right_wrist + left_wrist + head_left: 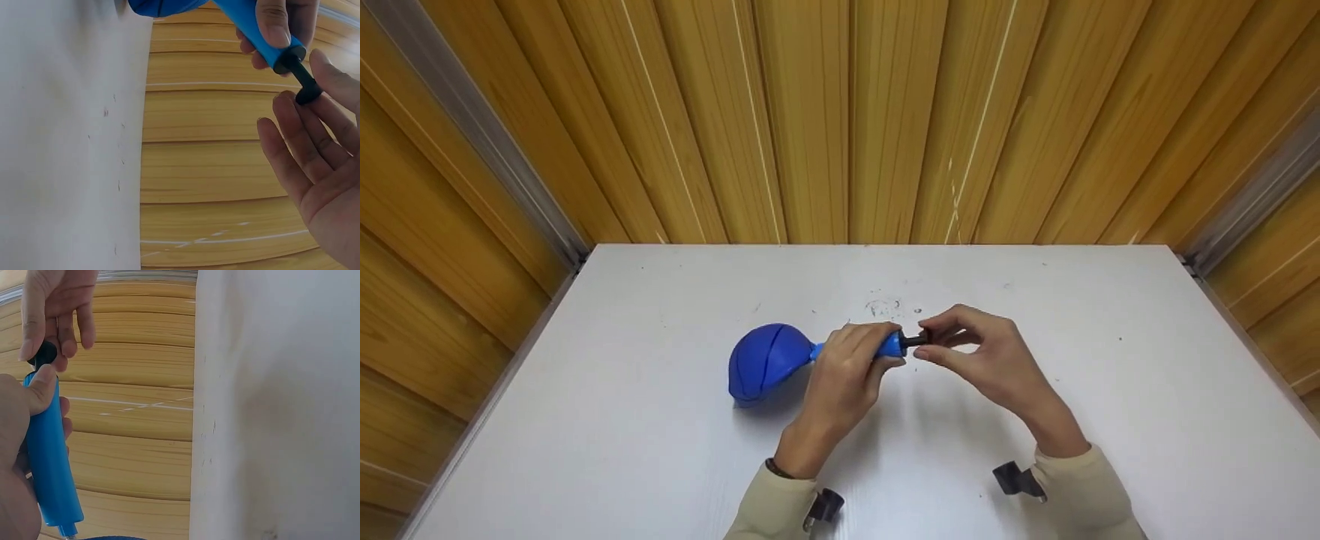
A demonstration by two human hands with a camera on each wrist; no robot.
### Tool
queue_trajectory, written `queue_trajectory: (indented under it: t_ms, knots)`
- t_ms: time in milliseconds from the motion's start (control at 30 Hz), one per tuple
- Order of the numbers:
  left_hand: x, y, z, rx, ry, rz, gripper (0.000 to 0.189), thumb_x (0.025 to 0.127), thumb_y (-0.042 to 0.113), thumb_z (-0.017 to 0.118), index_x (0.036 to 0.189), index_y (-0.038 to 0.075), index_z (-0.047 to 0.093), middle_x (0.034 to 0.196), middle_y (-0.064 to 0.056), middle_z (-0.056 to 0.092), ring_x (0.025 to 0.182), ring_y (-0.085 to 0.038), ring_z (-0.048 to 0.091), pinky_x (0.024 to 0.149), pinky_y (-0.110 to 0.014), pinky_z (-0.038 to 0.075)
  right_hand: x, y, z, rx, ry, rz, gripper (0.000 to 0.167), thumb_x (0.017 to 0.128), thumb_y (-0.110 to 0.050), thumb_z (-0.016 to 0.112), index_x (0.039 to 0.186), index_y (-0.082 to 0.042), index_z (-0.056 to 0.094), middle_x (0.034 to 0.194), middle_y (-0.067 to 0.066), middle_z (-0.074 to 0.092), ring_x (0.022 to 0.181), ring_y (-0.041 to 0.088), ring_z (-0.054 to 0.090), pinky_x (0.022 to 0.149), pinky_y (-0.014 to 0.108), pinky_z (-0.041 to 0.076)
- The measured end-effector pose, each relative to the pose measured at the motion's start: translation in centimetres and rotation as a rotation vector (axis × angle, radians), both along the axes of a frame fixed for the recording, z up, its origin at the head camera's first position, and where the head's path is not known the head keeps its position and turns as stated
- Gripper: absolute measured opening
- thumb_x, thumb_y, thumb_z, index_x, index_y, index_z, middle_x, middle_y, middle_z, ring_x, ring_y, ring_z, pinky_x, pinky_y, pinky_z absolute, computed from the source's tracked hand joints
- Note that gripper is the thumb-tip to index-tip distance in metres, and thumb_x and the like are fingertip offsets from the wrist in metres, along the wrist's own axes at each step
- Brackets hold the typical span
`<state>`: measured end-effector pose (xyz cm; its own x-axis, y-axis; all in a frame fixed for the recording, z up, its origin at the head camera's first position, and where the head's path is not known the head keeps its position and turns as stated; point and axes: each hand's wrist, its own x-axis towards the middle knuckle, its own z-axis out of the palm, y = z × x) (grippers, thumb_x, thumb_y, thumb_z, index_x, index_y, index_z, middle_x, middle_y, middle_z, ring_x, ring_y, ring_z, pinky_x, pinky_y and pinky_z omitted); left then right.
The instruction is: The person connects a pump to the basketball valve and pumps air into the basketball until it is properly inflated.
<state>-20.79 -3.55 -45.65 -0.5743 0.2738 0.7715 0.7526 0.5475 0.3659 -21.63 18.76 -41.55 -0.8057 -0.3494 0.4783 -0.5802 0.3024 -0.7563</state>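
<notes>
My left hand [844, 375] wraps round the blue barrel of a hand pump [50, 455], its thumb lying along the barrel near the handle end. From that end a short black plunger rod with a handle [309, 92] sticks out to the right. My right hand [997, 364] pinches this handle between thumb and fingers, the other fingers loosely extended. At the pump's opposite end, a metal needle tip [71, 538] shows close to the ball. The ball [769, 364] is dark blue with black seam lines, partly collapsed with a sunken side, and sits left of my left hand.
A white table top [607, 465] with small dark scuff marks lies underneath. Wood-look panels [810, 120] stand behind it and at both sides, with grey metal strips in the corners. Each sleeved forearm carries a black camera mount [1018, 478].
</notes>
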Motion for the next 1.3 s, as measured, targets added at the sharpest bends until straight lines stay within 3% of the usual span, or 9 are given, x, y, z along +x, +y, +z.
queue_trajectory:
  t_ms: [133, 367, 633, 833, 1033, 1300]
  knots:
    - [-0.1, -0.4, -0.1, 0.012, -0.009, 0.008, 0.036, 0.091, 0.012, 0.084, 0.123, 0.001, 0.073, 0.117, -0.007, 0.076, 0.106, -0.023, 0.071, 0.091, -0.037, 0.058, 0.2, 1.7, 1.0, 0.028, 0.03, -0.041, 0.026, 0.088, -0.002, 0.087, 0.112, -0.007, 0.078, 0.102, -0.001, 0.077, 0.088, 0.016, 0.075, 0.084, 0.025, 0.06]
    - [-0.6, -0.9, -0.2, 0.039, 0.004, 0.018, 0.037, 0.09, 0.011, 0.085, 0.123, 0.001, 0.072, 0.116, -0.006, 0.076, 0.105, -0.023, 0.071, 0.087, -0.038, 0.058, 0.9, 4.9, 2.6, -0.018, -0.006, -0.143, 0.031, 0.086, 0.008, 0.084, 0.114, -0.007, 0.08, 0.102, 0.005, 0.078, 0.089, 0.016, 0.075, 0.083, 0.021, 0.058]
    - [-0.5, -1.0, 0.1, 0.043, -0.011, 0.026, 0.036, 0.092, 0.013, 0.084, 0.124, 0.001, 0.072, 0.117, -0.007, 0.076, 0.107, -0.023, 0.07, 0.088, -0.038, 0.058, 0.7, 5.6, 2.7, -0.097, -0.035, 0.011, 0.038, 0.087, 0.019, 0.077, 0.122, 0.004, 0.076, 0.111, 0.018, 0.077, 0.094, 0.021, 0.077, 0.084, 0.026, 0.06]
    - [-0.2, -0.2, 0.0, 0.041, -0.001, 0.03, 0.034, 0.092, 0.011, 0.083, 0.122, -0.001, 0.073, 0.115, -0.009, 0.076, 0.105, -0.025, 0.071, 0.087, -0.039, 0.058, 0.3, 3.1, 1.6, -0.05, -0.068, -0.031, 0.03, 0.088, 0.01, 0.08, 0.117, 0.001, 0.078, 0.109, 0.01, 0.079, 0.094, 0.02, 0.077, 0.086, 0.026, 0.06]
    - [-0.1, 0.2, -0.3, 0.003, 0.017, 0.034, 0.032, 0.092, 0.013, 0.082, 0.12, 0.0, 0.072, 0.114, -0.008, 0.076, 0.104, -0.024, 0.071, 0.086, -0.039, 0.058, -0.3, 0.3, -0.3, -0.028, -0.083, 0.031, 0.026, 0.091, 0.001, 0.081, 0.117, -0.001, 0.078, 0.111, 0.01, 0.078, 0.1, 0.019, 0.075, 0.09, 0.028, 0.059]
    - [0.0, -0.1, 0.1, 0.001, -0.01, 0.009, 0.035, 0.09, 0.011, 0.085, 0.121, 0.001, 0.074, 0.115, -0.007, 0.077, 0.106, -0.024, 0.071, 0.091, -0.037, 0.058, 0.1, 0.4, 0.0, -0.011, -0.028, 0.056, 0.029, 0.091, -0.001, 0.084, 0.118, -0.009, 0.078, 0.109, 0.001, 0.077, 0.093, 0.02, 0.076, 0.087, 0.03, 0.06]
